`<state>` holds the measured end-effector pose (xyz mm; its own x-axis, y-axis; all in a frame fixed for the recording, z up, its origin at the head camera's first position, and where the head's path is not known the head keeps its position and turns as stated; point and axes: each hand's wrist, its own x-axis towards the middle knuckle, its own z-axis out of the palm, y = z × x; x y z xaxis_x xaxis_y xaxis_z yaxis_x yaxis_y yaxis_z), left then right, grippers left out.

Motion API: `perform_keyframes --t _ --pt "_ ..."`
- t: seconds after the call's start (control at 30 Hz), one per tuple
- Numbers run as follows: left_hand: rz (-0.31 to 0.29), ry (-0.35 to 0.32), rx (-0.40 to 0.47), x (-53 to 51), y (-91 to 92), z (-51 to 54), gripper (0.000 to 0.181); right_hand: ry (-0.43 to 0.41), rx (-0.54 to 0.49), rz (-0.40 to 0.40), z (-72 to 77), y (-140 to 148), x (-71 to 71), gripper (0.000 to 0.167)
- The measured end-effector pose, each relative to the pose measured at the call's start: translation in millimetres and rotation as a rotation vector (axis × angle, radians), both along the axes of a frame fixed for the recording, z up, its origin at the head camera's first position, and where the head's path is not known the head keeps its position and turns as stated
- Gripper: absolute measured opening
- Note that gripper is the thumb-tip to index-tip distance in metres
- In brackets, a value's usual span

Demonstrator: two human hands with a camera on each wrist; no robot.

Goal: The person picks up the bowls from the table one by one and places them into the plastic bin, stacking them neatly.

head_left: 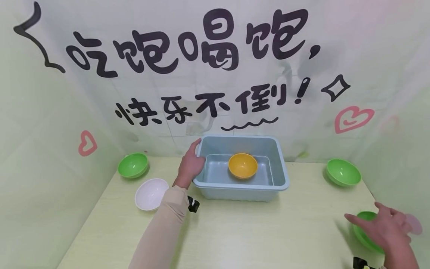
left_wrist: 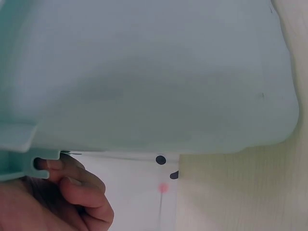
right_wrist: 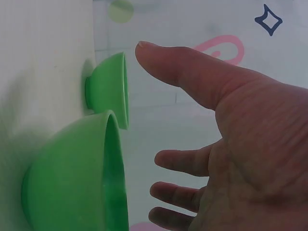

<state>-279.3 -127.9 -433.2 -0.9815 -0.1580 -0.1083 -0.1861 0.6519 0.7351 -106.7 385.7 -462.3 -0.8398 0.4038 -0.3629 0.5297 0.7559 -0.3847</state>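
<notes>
My left hand (head_left: 191, 166) grips the left end of a light blue plastic tub (head_left: 240, 186). In the left wrist view, curled fingers (left_wrist: 89, 192) sit under the tub's rim, and its side wall fills much of that view. Inside the tub an orange-yellow bowl (head_left: 243, 166) stands upright. At the near right, my right hand (head_left: 386, 228) hovers over a green bowl (head_left: 362, 239), partly hiding it. The right wrist view shows its thumb and fingers spread beside that bowl (right_wrist: 72, 178), apart from it and holding nothing.
A second green bowl (head_left: 343, 172) stands at the back right. On the left are another green bowl (head_left: 133, 165) and a white bowl (head_left: 151, 194), the latter partly behind my left forearm. Printed cloth walls (head_left: 188, 142) enclose the pale table (head_left: 235, 231) at the back and sides.
</notes>
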Motion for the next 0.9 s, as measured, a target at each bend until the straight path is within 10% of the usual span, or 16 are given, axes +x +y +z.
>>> perform_keyframes --t 0.9 --pt "-0.012 0.009 0.009 0.4 -0.3 -1.4 0.076 -0.059 -0.019 0.059 -27.4 15 19.9 0.144"
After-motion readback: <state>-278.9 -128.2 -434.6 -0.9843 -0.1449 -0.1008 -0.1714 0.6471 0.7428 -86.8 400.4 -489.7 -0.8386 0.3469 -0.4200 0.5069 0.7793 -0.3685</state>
